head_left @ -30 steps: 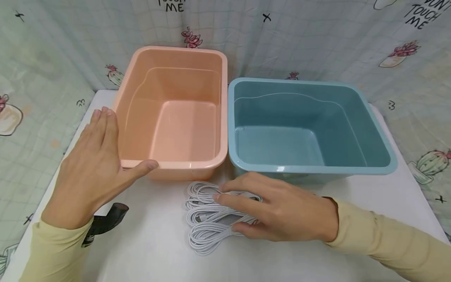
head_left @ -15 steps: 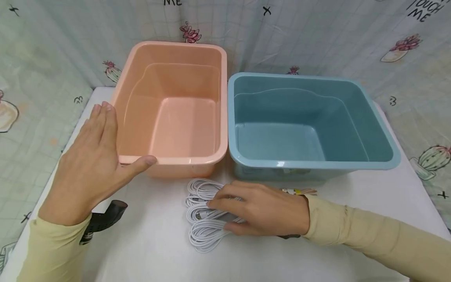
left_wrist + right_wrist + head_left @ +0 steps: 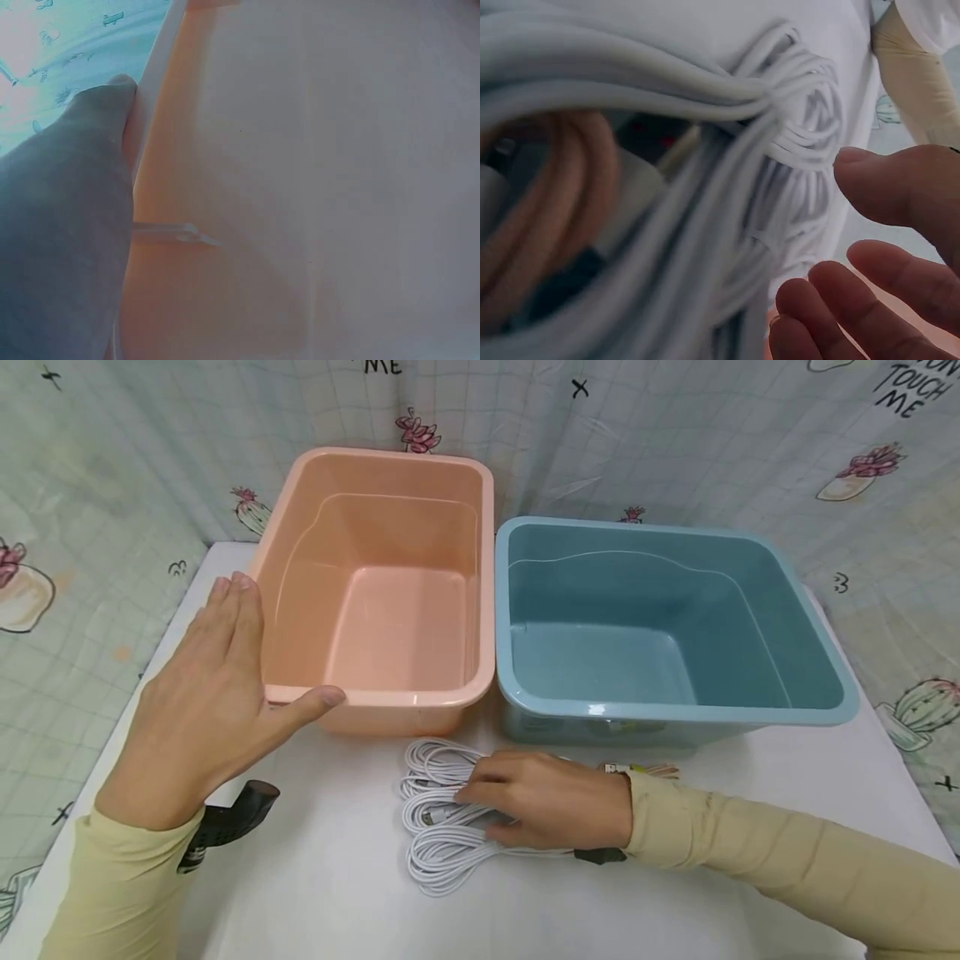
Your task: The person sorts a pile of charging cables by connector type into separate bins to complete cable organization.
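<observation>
1. We see a white desk (image 3: 322, 893) with two tubs along its far edge and coiled white cables (image 3: 450, 852) in front of them, about midway between the desk's left and right edges.
2. The right hand (image 3: 536, 797), its fingers bent, is over the right-hand part of those coils. In the right wrist view we find a gap between thumb and fingers, with the coils beyond the fingertips; we cannot tell how firmly any finger touches them.
3. The left hand (image 3: 202, 718) rests at the near left corner of the peach tub (image 3: 487, 585). Its fingers lie straight and side by side along the left rim, the thumb spread out over the near rim; we see nothing gripped.
4. The peach tub stands by the desk's far left corner, its long sides running front to back.
5. The blue tub (image 3: 675, 711) lies crosswise toward the desk's far right corner, its left rim just beside the peach one.
6. Among the coils we notice a metal connector (image 3: 430, 817). A tan cord (image 3: 663, 771) lies close to the blue tub's near wall, partly behind the right sleeve (image 3: 750, 835).
7. Behind the desk's far edge hangs a cactus-patterned cloth (image 3: 720, 443).
</observation>
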A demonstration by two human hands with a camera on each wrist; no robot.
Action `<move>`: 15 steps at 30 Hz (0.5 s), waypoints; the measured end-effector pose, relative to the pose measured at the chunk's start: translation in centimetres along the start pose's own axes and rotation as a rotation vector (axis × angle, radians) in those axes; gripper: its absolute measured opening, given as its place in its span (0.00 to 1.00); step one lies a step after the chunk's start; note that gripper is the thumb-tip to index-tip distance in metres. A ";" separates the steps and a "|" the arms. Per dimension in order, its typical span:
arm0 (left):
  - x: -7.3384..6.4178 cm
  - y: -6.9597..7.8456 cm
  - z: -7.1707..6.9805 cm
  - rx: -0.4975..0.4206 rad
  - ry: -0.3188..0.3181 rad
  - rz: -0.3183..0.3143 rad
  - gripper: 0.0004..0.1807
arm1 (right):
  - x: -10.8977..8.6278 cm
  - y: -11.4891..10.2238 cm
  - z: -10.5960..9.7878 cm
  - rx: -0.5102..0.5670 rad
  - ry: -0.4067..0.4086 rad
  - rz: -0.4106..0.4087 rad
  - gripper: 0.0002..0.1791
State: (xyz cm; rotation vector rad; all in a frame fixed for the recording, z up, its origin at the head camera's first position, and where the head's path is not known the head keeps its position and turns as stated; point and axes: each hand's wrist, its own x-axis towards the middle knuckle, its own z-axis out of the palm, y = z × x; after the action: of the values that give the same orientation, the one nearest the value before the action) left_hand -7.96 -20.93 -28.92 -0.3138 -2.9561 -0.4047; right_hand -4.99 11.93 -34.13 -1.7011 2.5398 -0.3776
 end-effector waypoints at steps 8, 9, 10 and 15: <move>0.1 0.1 0.0 0.002 0.002 -0.005 0.64 | 0.1 0.5 0.8 -0.016 0.010 0.006 0.17; 0.1 0.1 0.0 0.006 0.003 -0.004 0.64 | 0.2 0.6 0.9 -0.014 0.008 0.008 0.16; 0.1 0.1 0.1 0.009 0.004 -0.003 0.64 | 0.2 0.7 0.9 -0.013 0.006 0.014 0.15; 0.2 -0.1 0.1 0.013 0.002 -0.005 0.65 | 0.5 1.0 1.0 -0.023 -0.034 0.075 0.11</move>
State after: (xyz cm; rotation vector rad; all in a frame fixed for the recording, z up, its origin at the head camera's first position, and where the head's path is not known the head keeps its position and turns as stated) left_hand -8.21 -20.95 -28.97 -0.3042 -2.9572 -0.3863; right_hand -5.89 11.64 -35.33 -1.5994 2.5847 -0.3136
